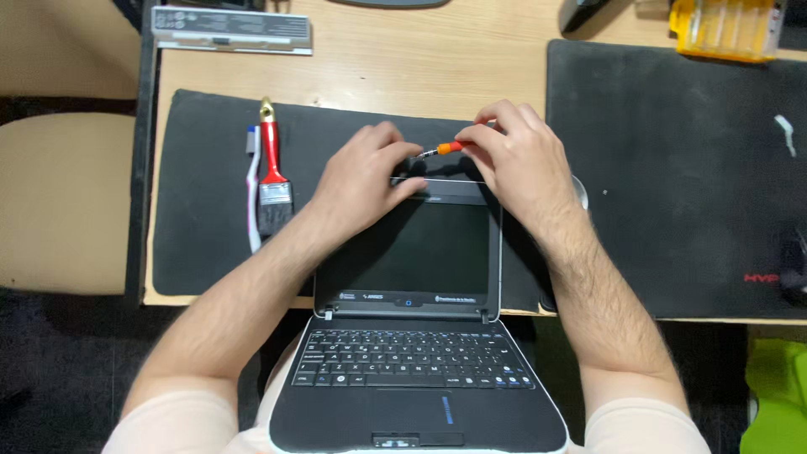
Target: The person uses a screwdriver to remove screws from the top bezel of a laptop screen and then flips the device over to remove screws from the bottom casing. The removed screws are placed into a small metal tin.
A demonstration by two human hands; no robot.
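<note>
— Left hand (363, 181)? 
— Palm down, fingers curled, thumb and fingertips pinched forward near the right one. Bare forearm running back and down to the left.

— Right hand (514, 155)? 
— Knuckles up, fingers bunched in a tight pinch toward the left hand, almost touching it. Forearm bare, angled down to the right.

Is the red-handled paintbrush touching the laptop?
Apart. The head view shows the red-handled paintbrush lying on the black mat, with bare mat between it and the laptop.
</note>
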